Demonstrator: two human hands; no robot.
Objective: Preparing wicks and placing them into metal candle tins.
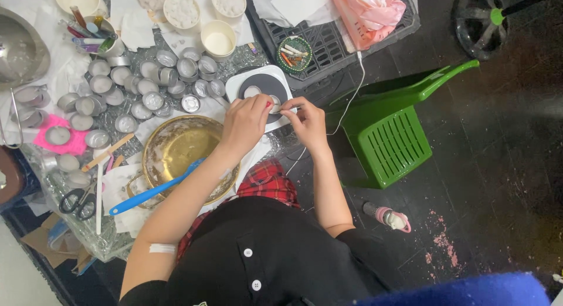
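Cluttered worktop (117,238) under foil, dark floor to the right. Item: my left hand (245,123) and right hand (308,124), fingers pinched nearly closed on a small tealight cup (274,105), held over the round black hotplate (264,89). Item: many metal cups (153,100) standing nearby, some apparently filled, others empty, so I judge the work partly done. Item: brass bowl (176,150) with blue spatula (155,191); green stool (390,139).

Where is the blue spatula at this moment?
In the head view, the blue spatula lies left of centre, its head resting in the gold bowl, its handle pointing out toward the scissors, under the person's left forearm.
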